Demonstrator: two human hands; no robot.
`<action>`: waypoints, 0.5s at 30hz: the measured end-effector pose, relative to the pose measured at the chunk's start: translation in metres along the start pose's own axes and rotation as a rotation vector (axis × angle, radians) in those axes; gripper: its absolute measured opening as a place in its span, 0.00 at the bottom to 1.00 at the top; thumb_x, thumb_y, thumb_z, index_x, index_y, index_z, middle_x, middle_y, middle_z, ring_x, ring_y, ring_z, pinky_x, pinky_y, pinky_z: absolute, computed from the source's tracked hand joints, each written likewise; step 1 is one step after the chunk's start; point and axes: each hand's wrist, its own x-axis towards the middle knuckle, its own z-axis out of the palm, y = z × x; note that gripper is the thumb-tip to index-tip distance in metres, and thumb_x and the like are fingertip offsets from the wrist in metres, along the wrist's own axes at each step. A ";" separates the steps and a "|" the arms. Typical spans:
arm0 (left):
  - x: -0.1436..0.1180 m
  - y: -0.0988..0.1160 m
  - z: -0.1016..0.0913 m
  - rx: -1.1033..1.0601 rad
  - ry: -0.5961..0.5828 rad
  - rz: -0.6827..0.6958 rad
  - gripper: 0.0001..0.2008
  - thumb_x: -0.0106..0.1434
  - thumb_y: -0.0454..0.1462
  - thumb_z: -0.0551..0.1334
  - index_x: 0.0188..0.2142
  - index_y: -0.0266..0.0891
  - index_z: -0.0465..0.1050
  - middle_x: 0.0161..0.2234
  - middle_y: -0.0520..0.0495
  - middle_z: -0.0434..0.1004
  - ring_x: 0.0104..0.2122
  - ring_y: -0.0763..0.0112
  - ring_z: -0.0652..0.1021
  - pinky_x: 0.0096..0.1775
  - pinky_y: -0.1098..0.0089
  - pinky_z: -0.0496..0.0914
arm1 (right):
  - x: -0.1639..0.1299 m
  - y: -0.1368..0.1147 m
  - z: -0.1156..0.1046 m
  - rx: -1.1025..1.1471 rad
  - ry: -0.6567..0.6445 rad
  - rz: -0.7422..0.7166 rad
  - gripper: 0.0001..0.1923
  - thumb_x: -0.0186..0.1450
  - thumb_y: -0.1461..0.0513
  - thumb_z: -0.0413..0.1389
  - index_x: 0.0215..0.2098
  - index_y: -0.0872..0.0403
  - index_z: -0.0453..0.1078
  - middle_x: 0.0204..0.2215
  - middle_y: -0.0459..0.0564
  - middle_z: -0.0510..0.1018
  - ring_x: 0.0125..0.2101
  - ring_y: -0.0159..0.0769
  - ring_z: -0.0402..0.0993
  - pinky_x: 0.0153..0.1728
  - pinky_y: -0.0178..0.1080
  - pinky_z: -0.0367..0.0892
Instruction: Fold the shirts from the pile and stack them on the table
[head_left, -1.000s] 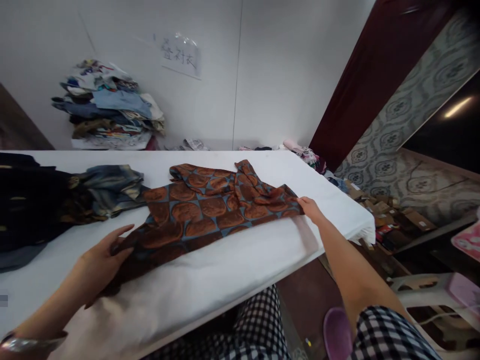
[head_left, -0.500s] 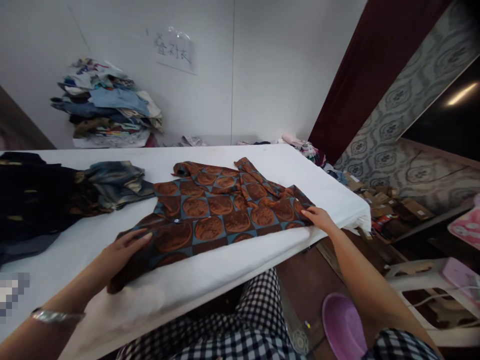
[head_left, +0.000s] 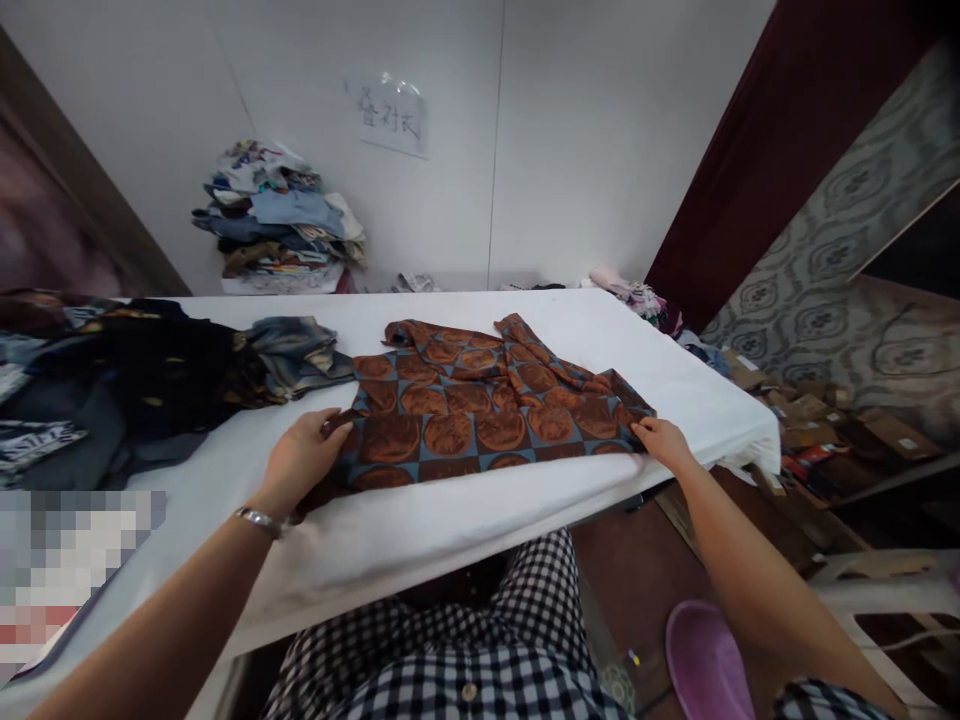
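White table, patterned garment partly behind left hand.

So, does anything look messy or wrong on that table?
Nothing looks spilled or torn. The messiest bit is the heap of mostly dark clothes on the left of the table, all jumbled together. The brown patterned garment has an uneven far edge too, with folded bits sticking out.

Garment on table, clothes left
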 end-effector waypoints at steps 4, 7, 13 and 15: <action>-0.029 0.016 0.011 0.003 0.085 0.394 0.22 0.65 0.48 0.51 0.48 0.36 0.74 0.49 0.38 0.77 0.50 0.57 0.76 0.54 0.59 0.67 | 0.001 -0.001 0.000 -0.040 -0.005 0.012 0.13 0.65 0.56 0.51 0.37 0.52 0.76 0.33 0.52 0.80 0.34 0.40 0.75 0.31 0.36 0.61; -0.047 0.027 0.029 0.049 -0.018 0.586 0.23 0.65 0.50 0.52 0.51 0.41 0.74 0.56 0.40 0.74 0.56 0.55 0.72 0.59 0.54 0.63 | 0.002 -0.008 0.003 -0.060 0.065 -0.030 0.17 0.65 0.58 0.51 0.48 0.53 0.73 0.42 0.56 0.80 0.40 0.44 0.75 0.37 0.39 0.64; -0.043 0.007 0.053 0.204 -0.219 0.446 0.28 0.64 0.51 0.52 0.59 0.41 0.67 0.64 0.39 0.62 0.64 0.51 0.62 0.61 0.46 0.58 | -0.004 -0.013 0.019 -0.069 0.130 -0.219 0.15 0.65 0.62 0.51 0.47 0.54 0.74 0.47 0.57 0.77 0.48 0.43 0.72 0.49 0.40 0.64; -0.036 0.002 0.052 0.193 -0.187 0.432 0.29 0.65 0.51 0.51 0.60 0.41 0.67 0.64 0.40 0.61 0.65 0.52 0.60 0.62 0.47 0.57 | -0.003 -0.013 0.018 -0.065 0.130 -0.217 0.14 0.65 0.62 0.51 0.45 0.54 0.75 0.46 0.57 0.78 0.48 0.43 0.72 0.49 0.41 0.64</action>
